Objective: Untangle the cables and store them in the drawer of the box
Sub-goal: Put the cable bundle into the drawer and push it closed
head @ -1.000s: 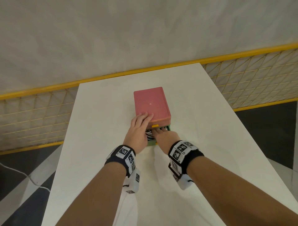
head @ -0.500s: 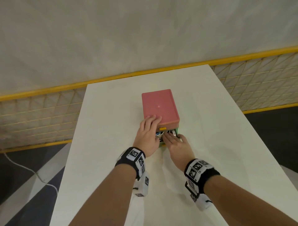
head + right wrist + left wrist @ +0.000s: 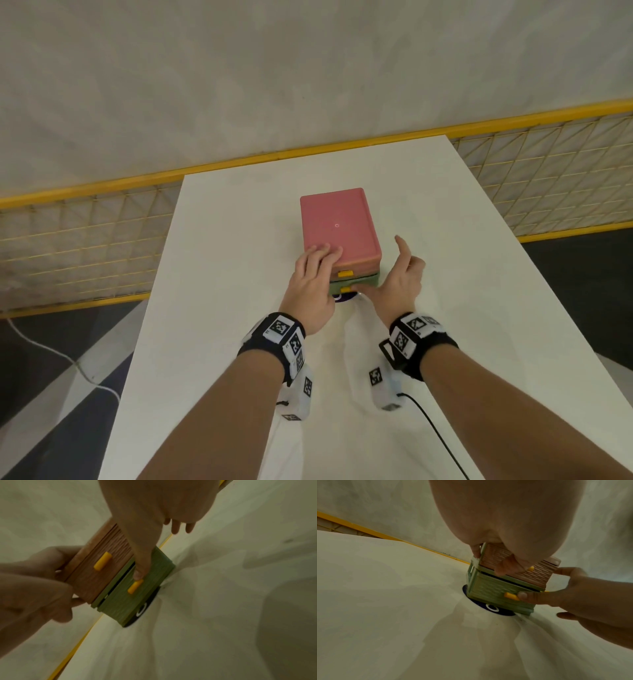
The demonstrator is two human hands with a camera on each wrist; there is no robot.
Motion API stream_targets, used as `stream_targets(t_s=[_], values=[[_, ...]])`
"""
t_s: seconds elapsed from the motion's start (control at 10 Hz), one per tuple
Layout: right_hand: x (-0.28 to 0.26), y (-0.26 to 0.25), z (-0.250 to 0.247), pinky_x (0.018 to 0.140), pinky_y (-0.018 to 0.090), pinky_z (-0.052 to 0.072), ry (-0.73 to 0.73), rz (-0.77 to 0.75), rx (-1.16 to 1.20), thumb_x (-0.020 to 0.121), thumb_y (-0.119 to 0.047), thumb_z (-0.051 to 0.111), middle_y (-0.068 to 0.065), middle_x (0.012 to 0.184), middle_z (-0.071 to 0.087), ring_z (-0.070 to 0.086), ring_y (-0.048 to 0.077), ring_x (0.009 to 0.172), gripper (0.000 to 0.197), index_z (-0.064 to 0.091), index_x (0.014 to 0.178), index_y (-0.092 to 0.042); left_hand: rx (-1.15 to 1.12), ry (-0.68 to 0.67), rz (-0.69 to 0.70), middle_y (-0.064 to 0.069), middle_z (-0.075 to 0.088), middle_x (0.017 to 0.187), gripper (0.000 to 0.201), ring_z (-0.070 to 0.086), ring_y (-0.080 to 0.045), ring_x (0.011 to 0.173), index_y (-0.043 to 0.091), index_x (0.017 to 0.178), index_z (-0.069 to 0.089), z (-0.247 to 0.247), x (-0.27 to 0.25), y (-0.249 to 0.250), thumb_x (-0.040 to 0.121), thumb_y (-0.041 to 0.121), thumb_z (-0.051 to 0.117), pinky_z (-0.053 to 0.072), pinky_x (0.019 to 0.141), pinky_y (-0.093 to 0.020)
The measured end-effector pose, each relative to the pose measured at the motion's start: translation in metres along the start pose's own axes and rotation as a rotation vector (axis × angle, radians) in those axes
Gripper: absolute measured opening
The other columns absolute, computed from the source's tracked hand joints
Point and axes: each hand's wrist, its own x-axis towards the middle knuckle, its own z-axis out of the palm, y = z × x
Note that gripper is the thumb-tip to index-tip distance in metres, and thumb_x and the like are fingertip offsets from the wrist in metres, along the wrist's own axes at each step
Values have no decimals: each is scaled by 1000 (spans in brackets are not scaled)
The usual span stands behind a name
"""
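Note:
A small box [image 3: 337, 222] with a pink lid stands mid-table. It has a pink upper drawer [image 3: 102, 572] and a green lower drawer [image 3: 366, 281], each with a yellow handle. My left hand [image 3: 315, 274] holds the box's near left corner, fingers on the lid and thumb [image 3: 505, 566] on the pink front. My right hand [image 3: 397, 274] presses its straight thumb [image 3: 530, 597] on the green drawer front beside the handle [image 3: 135, 586], with the index finger raised. Only a thin dark gap shows above the green drawer [image 3: 123, 601]. No cables are visible.
A dark blue disc [image 3: 346, 297] with a white ring lies under the box's front. The table [image 3: 222, 240] is covered in wrinkled white cloth. A yellow mesh fence [image 3: 85, 246] runs behind it. A black lead [image 3: 435, 428] trails from my right wrist camera.
The green drawer stood open with cables showing and my right fingers in it; now it is pushed almost in, my right hand is out with its thumb on the front.

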Motion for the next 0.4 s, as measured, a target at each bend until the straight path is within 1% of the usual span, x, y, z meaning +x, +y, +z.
stream_targets(t_s=[0.1, 0.2, 0.3, 0.4], values=[[6, -8, 5, 81, 46, 49, -48, 112, 104, 45, -24, 93, 13, 119, 40, 46, 22, 81, 127, 18, 147, -22, -9, -6, -2, -7, 28, 154, 81, 13, -26, 144, 15, 150, 28, -3, 0, 1, 75, -7, 50, 5, 117, -25], [2, -3, 4, 86, 46, 45, -84, 97, 84, 52, -29, 91, 10, 120, 40, 49, 25, 92, 121, 16, 147, -24, -6, -29, -14, -8, 28, 155, 82, 14, -27, 145, 14, 151, 27, -3, -1, 3, 75, -12, 48, 9, 119, -27], [-2, -9, -6, 90, 43, 39, -80, 63, 120, 62, -28, 85, 5, 117, 37, 47, 22, 99, 110, 16, 147, -26, -38, -57, -12, -6, 29, 154, 81, 16, -26, 145, 15, 151, 29, -14, 2, 4, 77, -14, 46, 17, 119, -31], [-1, -22, -18, 93, 43, 41, -11, -24, 187, 74, -18, 74, -2, 112, 31, 48, 20, 101, 92, 18, 147, -28, -124, 10, -32, -4, 37, 148, 75, 29, -23, 138, 14, 149, 35, -28, 3, 7, 79, -14, 43, 30, 115, -37]])
